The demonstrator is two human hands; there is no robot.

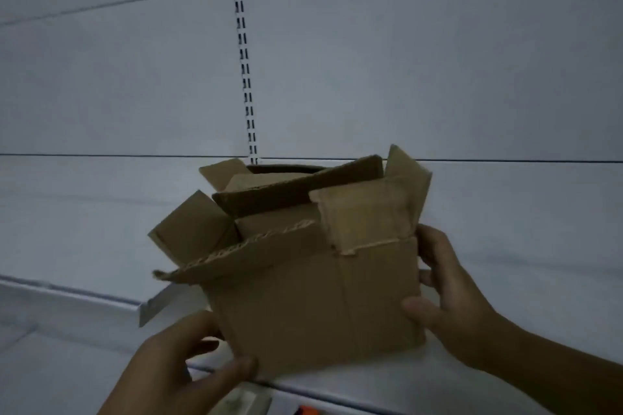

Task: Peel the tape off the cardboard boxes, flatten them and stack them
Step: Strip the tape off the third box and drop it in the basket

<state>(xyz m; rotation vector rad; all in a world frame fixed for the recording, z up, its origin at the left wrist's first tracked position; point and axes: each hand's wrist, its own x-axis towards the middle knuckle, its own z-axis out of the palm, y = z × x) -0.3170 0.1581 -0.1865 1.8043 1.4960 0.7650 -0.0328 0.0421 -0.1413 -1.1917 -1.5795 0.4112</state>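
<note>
Behind the cardboard box [313, 296] stands a white shelving back panel [421, 71], its slotted upright [244, 61] rising from just behind the box's open top. Below and to the left of the box runs a white shelf [57, 360].

The box is held up in the air in front of the panel, clear of the shelf. Its top flaps [188, 229] stand open and splay outward, and the body has not been folded down.

The right grip [448, 300] clasps the box's right edge, with the thumb on the near face and the fingers wrapped behind. The left grip [175, 371] pinches the lower left corner, thumb in front and fingers curled beneath.

A pale strip [161, 303] hangs under the front flap on the box's left. It may be loose tape, though blur leaves that unsure.

This looks like the step between peeling and flattening. The next move likely calls for pulling that strip away if it is tape, then freeing the bottom seam and pushing opposite corners together so the box collapses flat.
</note>
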